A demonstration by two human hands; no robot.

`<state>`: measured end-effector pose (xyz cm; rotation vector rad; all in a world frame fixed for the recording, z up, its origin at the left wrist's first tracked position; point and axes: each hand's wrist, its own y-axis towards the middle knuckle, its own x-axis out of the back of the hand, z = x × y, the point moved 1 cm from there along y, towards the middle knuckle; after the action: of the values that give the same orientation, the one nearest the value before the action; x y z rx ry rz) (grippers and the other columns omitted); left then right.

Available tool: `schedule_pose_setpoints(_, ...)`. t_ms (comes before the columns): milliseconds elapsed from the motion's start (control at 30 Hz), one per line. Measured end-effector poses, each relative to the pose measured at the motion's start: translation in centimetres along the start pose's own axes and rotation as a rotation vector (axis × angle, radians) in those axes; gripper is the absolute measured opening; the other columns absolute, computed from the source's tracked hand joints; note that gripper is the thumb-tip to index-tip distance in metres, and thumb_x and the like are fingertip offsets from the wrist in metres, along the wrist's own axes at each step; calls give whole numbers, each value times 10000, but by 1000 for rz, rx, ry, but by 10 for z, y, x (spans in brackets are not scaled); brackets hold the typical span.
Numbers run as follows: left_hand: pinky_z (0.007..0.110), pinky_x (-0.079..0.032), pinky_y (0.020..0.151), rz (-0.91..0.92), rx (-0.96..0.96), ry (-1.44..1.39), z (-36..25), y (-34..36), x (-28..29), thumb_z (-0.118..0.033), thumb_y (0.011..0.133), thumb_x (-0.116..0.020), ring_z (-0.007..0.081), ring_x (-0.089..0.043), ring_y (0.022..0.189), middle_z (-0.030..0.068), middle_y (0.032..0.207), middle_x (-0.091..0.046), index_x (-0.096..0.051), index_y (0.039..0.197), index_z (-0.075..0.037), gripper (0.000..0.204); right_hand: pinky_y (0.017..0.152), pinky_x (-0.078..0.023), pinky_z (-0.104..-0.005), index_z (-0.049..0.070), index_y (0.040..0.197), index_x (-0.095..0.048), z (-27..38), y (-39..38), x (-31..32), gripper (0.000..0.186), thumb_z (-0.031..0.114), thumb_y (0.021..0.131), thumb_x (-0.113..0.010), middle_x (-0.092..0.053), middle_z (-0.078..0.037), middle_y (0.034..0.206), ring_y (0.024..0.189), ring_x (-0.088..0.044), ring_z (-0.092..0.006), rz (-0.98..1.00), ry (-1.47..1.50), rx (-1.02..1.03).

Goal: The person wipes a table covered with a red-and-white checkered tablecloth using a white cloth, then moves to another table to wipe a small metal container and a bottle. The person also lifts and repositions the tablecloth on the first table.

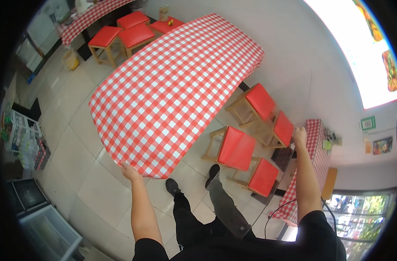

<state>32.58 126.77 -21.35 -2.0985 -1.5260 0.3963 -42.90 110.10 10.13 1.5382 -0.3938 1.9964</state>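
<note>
Red-and-white gingham tablecloth (172,95): draped over the long counter (244,86). Judged light, soft, not fragile, liable to slide; best held by the hem near a corner. Left hand (131,172): gripping the near hem. Right hand (300,137): fingers curled beside a red-padded stool (283,128); whether it holds anything, cannot tell. Tiled floor (83,174) beneath

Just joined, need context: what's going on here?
A person's left hand grips the near edge of a draped red-and-white checked tablecloth. The right hand is out to the right, appearing near a red-topped stool; whether it holds anything is unclear. Other stools stand beside the cloth.
</note>
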Motion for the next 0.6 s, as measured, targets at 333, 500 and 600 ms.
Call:
schedule_pose_setpoints(333, 463, -512, 1112, 43, 10, 137, 5, 39, 13, -415, 1107, -448, 407, -546, 1380, 265, 1585, -455, -396, 1568, 60, 663, 1010, -505, -522, 32, 1205, -688, 21, 12, 9, 421, 323, 999, -464, -708, -284, 1197, 1176, -663, -458, -3, -1, -51)
schedule_pose_setpoints(500, 517, -468, 1146, -278, 67, 721, -37, -31, -36, -444, 1078, -524, 434, -455, 1448, 260, 1634, -369, -392, 1582, 11, 692, 1011, -512, -536, 84, 1236, -677, -1, 3, 17, 418, 346, 1011, -441, -706, -269, 1224, 1168, -670, -462, -3, -51, -180)
schedule_pose_setpoints(600, 533, -399, 1196, -36, -517, 935, -39, -13, -47, -425, 1038, -619, 455, -390, 1484, 254, 1666, -301, -402, 1589, -39, 707, 991, -516, -551, 85, 1234, -653, 33, 0, 17, 401, 354, 1023, -444, -715, -264, 1198, 1145, -680, -463, 7, 12, -192)
